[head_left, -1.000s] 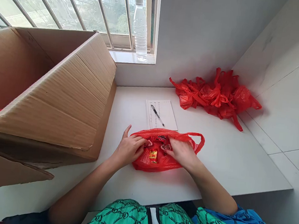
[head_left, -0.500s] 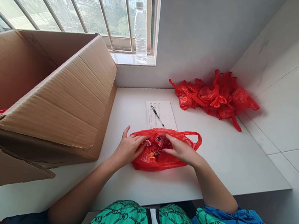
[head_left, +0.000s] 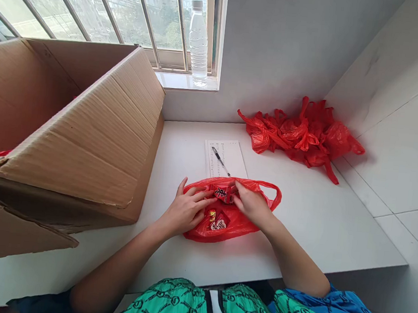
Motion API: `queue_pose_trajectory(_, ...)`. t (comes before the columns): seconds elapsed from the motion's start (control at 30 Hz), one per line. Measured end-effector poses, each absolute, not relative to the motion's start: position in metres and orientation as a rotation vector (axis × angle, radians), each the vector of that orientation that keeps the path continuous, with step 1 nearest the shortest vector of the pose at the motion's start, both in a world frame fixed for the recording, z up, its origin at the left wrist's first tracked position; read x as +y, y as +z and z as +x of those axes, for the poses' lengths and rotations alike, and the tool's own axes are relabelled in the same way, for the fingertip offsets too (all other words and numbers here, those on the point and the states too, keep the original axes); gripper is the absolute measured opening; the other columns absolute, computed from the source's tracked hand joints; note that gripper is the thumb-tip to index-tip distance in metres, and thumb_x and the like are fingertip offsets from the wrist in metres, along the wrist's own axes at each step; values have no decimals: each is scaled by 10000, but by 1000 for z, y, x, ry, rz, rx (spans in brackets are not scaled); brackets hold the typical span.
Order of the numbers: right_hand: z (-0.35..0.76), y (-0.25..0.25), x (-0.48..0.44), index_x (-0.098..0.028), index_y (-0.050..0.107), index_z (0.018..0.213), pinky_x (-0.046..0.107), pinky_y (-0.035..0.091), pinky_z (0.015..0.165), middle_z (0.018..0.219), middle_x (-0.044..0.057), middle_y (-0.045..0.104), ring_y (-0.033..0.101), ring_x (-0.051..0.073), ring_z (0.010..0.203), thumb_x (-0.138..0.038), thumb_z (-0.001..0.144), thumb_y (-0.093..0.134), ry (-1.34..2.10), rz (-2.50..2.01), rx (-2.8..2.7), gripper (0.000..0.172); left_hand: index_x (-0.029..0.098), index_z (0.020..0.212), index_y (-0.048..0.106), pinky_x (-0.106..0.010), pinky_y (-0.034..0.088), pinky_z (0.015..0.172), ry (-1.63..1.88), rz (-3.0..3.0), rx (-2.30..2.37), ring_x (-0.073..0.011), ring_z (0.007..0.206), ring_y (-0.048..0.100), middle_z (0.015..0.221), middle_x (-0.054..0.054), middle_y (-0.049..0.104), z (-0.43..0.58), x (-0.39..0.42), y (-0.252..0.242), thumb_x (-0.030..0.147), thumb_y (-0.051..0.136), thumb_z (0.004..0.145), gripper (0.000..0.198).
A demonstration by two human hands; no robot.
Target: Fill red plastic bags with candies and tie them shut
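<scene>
An opened red plastic bag lies on the white table in front of me, with several small wrapped candies in it. My left hand reaches over the bag's left side, fingers stretched out and thumb apart, the fingertips at the left end of a red candy packet with dark printing. On the packet's other end, the fingers of my right hand are closed; their tips are partly hidden. Nearer to me in the bag lie a gold-wrapped candy and a red-and-white candy.
A large open cardboard box stands at the left. Behind the bag, a pen rests on a printed notebook. Tied red plastic bags are heaped by the wall. A clear water bottle stands on the windowsill.
My right hand has closed on a red candy packet near the bag's far side. The candies have shifted, and the red-and-white one now shows nearer to me. My left hand has moved slightly.
</scene>
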State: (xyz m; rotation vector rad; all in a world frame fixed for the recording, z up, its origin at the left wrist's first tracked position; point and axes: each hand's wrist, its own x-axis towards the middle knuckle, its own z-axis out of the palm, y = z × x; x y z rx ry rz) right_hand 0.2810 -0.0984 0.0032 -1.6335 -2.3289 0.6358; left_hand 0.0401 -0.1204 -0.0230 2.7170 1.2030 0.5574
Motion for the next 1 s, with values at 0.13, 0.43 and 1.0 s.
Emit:
queue_pose_trajectory(0.13,283,-2,-96,-198,447,1317,301,497,647,1107,103,699,692,267,917,-213,893,566,435,-1666,-2489,441,317,1116,700,-654,47,1171,563,2696,1186,-266,1178,573,1317,0,637,43,-121,-25,168,479,889,351)
queue_pose_trajectory(0.43,291,13,-102,-224,591,1096,259,415,566,895,25,691,647,203,770,-277,869,595,610,-1533,-2461,233,282,1273,595,-618,30,1186,577,2610,1253,-235,1086,632,1133,-26,724,42,-121,-26,209,455,933,375)
queue_pose_trajectory(1.0,268,9,-104,-207,604,963,372,592,835,901,20,698,711,195,865,-468,867,662,1620,-970,-1625,284,202,715,453,-451,277,1161,912,2193,1274,-131,730,560,722,33,580,45,-123,-14,384,362,1005,354)
